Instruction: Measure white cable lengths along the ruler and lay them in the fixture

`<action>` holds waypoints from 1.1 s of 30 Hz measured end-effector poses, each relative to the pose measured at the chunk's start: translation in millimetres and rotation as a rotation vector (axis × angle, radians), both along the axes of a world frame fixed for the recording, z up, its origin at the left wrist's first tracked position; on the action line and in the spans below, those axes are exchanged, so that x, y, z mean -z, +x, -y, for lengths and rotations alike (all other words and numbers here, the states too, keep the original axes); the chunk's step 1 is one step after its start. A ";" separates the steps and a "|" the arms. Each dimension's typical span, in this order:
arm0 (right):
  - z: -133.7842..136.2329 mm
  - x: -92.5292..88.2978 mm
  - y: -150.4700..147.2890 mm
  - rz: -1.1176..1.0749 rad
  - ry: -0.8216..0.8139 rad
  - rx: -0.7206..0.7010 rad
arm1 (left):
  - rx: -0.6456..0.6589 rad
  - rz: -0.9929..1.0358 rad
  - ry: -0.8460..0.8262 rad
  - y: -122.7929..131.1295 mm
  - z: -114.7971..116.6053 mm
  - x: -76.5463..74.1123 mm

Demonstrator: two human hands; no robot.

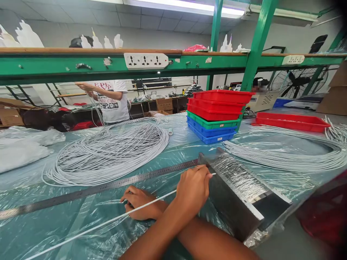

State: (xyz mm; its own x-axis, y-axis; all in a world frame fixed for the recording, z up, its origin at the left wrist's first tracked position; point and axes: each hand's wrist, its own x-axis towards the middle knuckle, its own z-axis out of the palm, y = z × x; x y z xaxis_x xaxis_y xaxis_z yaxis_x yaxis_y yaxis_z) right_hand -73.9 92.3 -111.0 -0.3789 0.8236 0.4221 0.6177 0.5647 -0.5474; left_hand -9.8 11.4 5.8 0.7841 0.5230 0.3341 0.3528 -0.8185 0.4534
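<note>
My forearms are crossed. My left hand is closed around a thin white cable, whose short end sticks out past the fingers, beside a dark metal block with clear plastic wrapped over it. From there the cable slopes down to the lower left edge. My right hand is under it, to the left, with fingers loosely bent and apart; the cable crosses in front of this hand. Just beyond both hands, a long steel ruler lies diagonally on the plastic-covered table.
Behind the ruler lies a big coil of grey-white cable. Stacked bins stand at centre back. Another cable bundle and a red tray are at right. A green shelf beam crosses above. Across the table, a person handles cables.
</note>
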 end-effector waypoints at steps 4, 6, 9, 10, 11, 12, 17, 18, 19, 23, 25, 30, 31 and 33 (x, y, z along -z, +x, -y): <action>-2.2 4.5 -1.7 -0.036 0.004 -0.013 | 0.045 0.002 0.023 -0.5 -2.7 0.3; -6.9 11.0 -3.3 -0.058 0.000 -0.020 | 0.067 0.017 0.029 -0.8 -4.8 1.0; -16.9 23.2 -5.3 -0.092 -0.016 -0.044 | 0.053 0.018 0.039 -0.8 -6.2 2.1; -20.2 27.0 -5.8 -0.105 -0.021 -0.053 | 0.051 0.009 0.045 -0.7 -6.0 2.3; -23.0 30.6 -6.3 -0.118 -0.027 -0.063 | 0.050 0.001 0.049 -0.6 -5.5 2.3; -25.2 33.6 -6.9 -0.133 -0.031 -0.070 | 0.050 -0.007 0.053 -0.6 -4.7 2.1; -28.0 41.3 -10.2 -0.203 -0.059 -0.046 | 0.018 -0.047 0.075 -0.5 -0.9 0.5; -27.7 41.7 -10.7 -0.212 -0.066 -0.042 | 0.018 -0.054 0.078 -0.3 -0.5 0.3; -27.6 41.8 -11.2 -0.220 -0.073 -0.045 | 0.018 -0.060 0.081 -0.1 -0.3 0.2; -28.4 40.9 -12.9 -0.249 -0.105 -0.047 | 0.017 -0.077 0.085 0.7 -0.5 -0.4; -28.8 39.6 -13.9 -0.265 -0.121 -0.048 | 0.018 -0.085 0.080 0.8 -0.4 -1.5; -24.3 32.3 -15.3 -0.341 -0.166 -0.061 | -0.013 -0.111 0.079 -0.1 2.3 -4.0; -22.9 30.2 -15.1 -0.363 -0.181 -0.068 | -0.017 -0.118 0.083 -0.3 3.1 -4.3; -21.2 25.8 -14.2 -0.413 -0.218 -0.082 | -0.021 -0.128 0.097 -0.6 4.4 -5.2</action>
State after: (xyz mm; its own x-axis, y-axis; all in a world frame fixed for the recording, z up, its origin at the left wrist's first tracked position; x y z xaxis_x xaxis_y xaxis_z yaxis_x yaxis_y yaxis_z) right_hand -88.1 113.6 -136.8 -0.2832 0.8841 0.3718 0.2815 0.4472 -0.8490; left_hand -10.4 7.0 10.9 0.8129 0.5096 0.2819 0.4199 -0.8483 0.3226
